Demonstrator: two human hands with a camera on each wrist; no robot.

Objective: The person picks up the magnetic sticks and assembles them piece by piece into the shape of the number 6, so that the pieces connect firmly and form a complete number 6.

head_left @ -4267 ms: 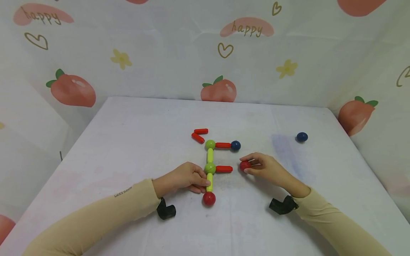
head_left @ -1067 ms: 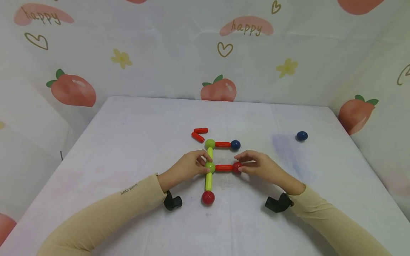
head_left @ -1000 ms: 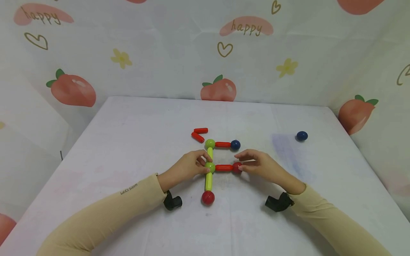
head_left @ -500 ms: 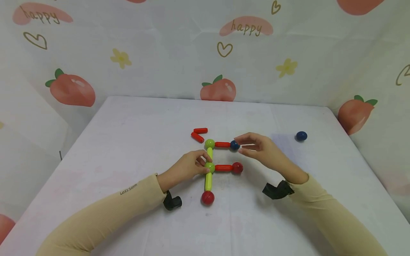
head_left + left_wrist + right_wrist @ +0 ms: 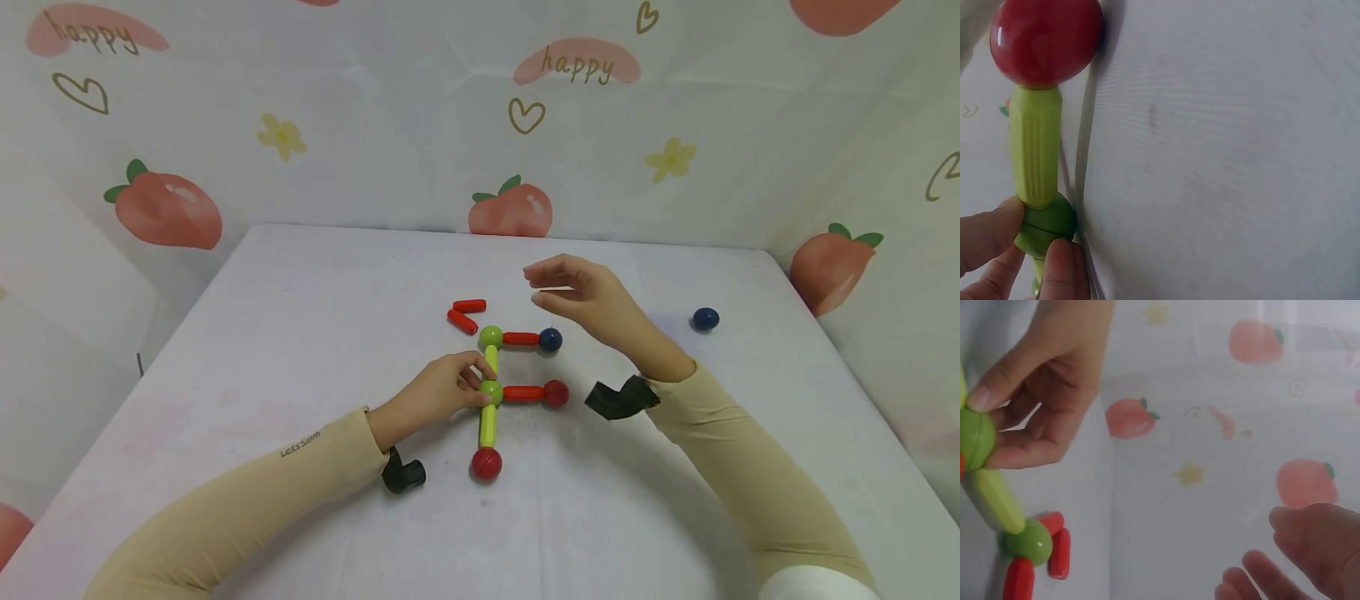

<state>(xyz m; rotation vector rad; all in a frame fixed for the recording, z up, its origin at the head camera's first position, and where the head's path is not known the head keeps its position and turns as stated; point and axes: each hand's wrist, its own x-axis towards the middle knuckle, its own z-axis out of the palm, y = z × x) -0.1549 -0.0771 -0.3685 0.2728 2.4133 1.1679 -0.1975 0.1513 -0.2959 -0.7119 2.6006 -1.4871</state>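
Note:
With thumb and fingers my left hand (image 5: 442,390) pinches the middle green ball (image 5: 1047,225) of a ball-and-rod figure on the table. Yellow-green rods (image 5: 488,427) run from it to a near red ball (image 5: 487,463) and a far green ball (image 5: 491,337). Two red rods (image 5: 522,393) point right, the nearer ending in another red ball (image 5: 556,393), the farther in a blue ball (image 5: 551,340). Beyond that blue ball my right hand (image 5: 581,300) is raised, holding nothing, its fingers loosely bent and thumb apart, as the right wrist view (image 5: 1310,556) also shows.
Two loose red rods, one lying flat (image 5: 470,306) and one slanted (image 5: 462,321), are just behind the figure's far green ball. A loose blue ball (image 5: 706,318) sits at the table's right side. A patterned cloth (image 5: 375,125) hangs behind the table.
The red ball from my right hand now sits at the nearer red rod's end. That hand let go and moved back past the blue ball. My left hand shifted from the lower rod to the middle green ball.

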